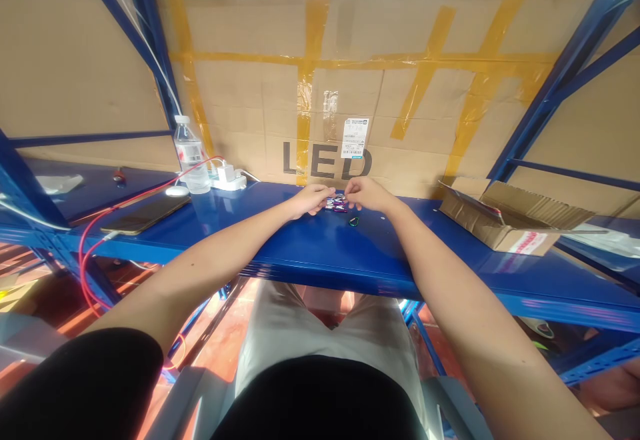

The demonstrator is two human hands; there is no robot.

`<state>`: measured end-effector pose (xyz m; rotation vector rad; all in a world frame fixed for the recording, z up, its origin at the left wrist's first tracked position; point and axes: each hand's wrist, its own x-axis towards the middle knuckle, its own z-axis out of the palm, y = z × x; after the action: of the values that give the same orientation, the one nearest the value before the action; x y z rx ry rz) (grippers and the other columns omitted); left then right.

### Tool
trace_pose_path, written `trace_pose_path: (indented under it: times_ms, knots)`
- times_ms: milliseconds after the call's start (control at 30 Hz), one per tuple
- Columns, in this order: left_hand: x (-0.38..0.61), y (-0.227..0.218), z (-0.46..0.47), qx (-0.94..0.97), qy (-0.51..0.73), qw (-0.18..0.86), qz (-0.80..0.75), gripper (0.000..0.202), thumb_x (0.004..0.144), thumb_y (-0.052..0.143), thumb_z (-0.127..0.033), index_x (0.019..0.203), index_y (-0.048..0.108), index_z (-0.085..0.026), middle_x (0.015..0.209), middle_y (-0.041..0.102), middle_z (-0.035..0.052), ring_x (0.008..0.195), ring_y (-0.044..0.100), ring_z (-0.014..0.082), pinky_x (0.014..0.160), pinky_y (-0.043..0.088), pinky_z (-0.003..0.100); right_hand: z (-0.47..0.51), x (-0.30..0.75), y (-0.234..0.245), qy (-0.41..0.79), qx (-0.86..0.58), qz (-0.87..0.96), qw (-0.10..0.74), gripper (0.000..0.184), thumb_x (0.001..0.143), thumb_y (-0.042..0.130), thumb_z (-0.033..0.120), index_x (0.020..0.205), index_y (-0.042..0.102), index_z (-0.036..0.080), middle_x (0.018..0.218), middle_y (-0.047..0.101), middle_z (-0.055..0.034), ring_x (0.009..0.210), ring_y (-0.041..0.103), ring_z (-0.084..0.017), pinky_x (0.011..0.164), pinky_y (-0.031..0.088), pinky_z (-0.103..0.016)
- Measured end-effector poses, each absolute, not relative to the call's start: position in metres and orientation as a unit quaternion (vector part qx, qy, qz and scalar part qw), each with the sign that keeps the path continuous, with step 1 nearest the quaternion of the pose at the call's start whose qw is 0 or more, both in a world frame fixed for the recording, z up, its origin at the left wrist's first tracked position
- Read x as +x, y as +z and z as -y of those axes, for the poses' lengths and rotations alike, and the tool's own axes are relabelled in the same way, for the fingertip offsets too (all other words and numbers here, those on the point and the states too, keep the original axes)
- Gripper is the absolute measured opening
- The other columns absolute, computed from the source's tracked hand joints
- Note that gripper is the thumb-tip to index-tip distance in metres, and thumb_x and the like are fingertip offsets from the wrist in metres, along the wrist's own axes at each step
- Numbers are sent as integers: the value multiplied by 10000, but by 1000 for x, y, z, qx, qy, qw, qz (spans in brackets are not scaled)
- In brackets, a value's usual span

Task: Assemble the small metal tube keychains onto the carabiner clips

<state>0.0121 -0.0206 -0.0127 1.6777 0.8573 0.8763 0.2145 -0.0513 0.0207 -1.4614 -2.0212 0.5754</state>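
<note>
Both my arms reach forward over a blue metal shelf (350, 247). My left hand (313, 199) and my right hand (365, 193) meet at the back of the shelf, fingers curled and pinched over a small cluster of purple and dark clips (337, 204). Each hand touches the cluster; exactly which piece each one grips is too small to tell. A single green carabiner-like clip (355, 221) lies loose on the shelf just in front of my right hand.
A water bottle (191, 155), a white charger block (227, 177) with a red cable (95, 233), and a phone (145, 215) sit at the left. An open cardboard box (505, 217) lies at the right. Taped cardboard (360, 80) marked LED backs the shelf.
</note>
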Motion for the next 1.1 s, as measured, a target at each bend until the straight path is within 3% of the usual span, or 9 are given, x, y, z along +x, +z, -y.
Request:
trace_pose_path:
  times_ms: [133, 300, 600, 667, 800, 1100]
  knots:
    - [12, -11, 19, 678, 372, 527, -353, 115, 988, 582, -305, 929, 557, -209, 557, 420, -67, 398, 306, 55, 386, 164, 178, 51, 223, 22, 192, -577, 767, 202, 160, 777, 627, 6, 799, 641, 164, 576, 606, 23, 541, 552, -109, 505, 403, -212]
    - [11, -12, 18, 694, 380, 495, -359, 135, 1004, 564, -288, 900, 511, -218, 603, 464, -56, 425, 350, 55, 394, 217, 160, 44, 223, 14, 174, -590, 780, 117, 195, 754, 653, 42, 866, 739, 176, 579, 613, 14, 544, 574, -135, 522, 449, -232]
    - [10, -13, 18, 706, 367, 478, -373, 173, 1011, 581, -329, 897, 537, -206, 623, 468, -51, 442, 372, 57, 400, 254, 160, 47, 226, 21, 169, -586, 783, 126, 211, 795, 707, 138, 986, 783, 188, 710, 694, -21, 568, 581, -132, 524, 468, -234]
    - [10, -12, 18, 709, 368, 473, -372, 163, 1008, 586, -324, 903, 532, -211, 618, 464, -53, 444, 373, 60, 404, 259, 162, 50, 230, 26, 162, -592, 778, 133, 178, 776, 706, 108, 925, 769, 180, 678, 672, -19, 563, 566, -129, 504, 444, -230]
    - [10, -12, 17, 709, 372, 468, -373, 153, 1001, 600, -310, 914, 506, -226, 603, 458, -60, 444, 374, 66, 407, 246, 162, 50, 236, 27, 211, -598, 770, 68, 186, 709, 745, 87, 863, 762, 189, 639, 659, -5, 535, 546, -126, 498, 438, -245]
    - [11, -10, 21, 714, 368, 459, -380, 164, 1012, 581, -305, 906, 486, -223, 593, 462, -62, 439, 374, 66, 408, 246, 168, 57, 234, 29, 242, -600, 762, 34, 119, 701, 827, 181, 787, 746, 176, 620, 643, -6, 528, 535, -110, 508, 418, -241]
